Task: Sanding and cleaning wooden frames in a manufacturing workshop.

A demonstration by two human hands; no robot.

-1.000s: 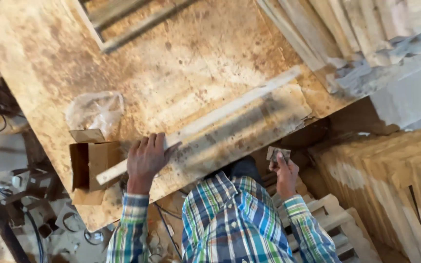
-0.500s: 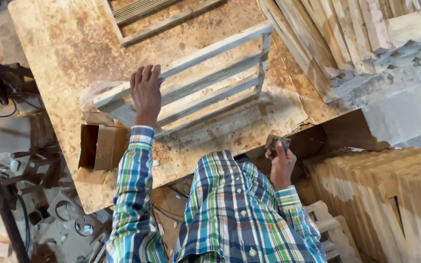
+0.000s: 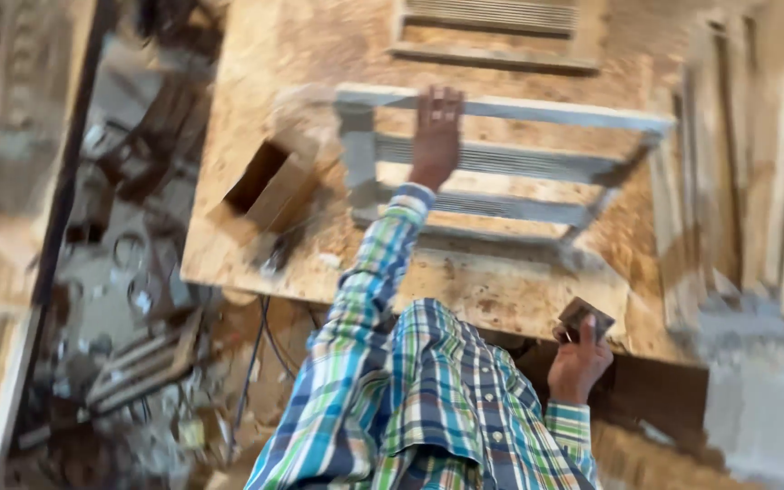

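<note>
- A slatted wooden frame is lying flat on the table, and it is being positioned there, as far as can be judged.
- The left hand is laid on the frame's far rail, fingers spread open and pressing down; no grip around the wood is seen.
- The right hand is closed on a small flat block, held off the table just beyond its near edge.
- For the next move, the frame would have to be kept steady under the left hand while the block is brought up over the near edge to the wood.
- Open room is found between the frame and the near edge; an open cardboard box sits just left of the frame, and a second slatted panel lies beyond it.
- Stacked timber crowds the right side, so sliding that way is limited.
</note>
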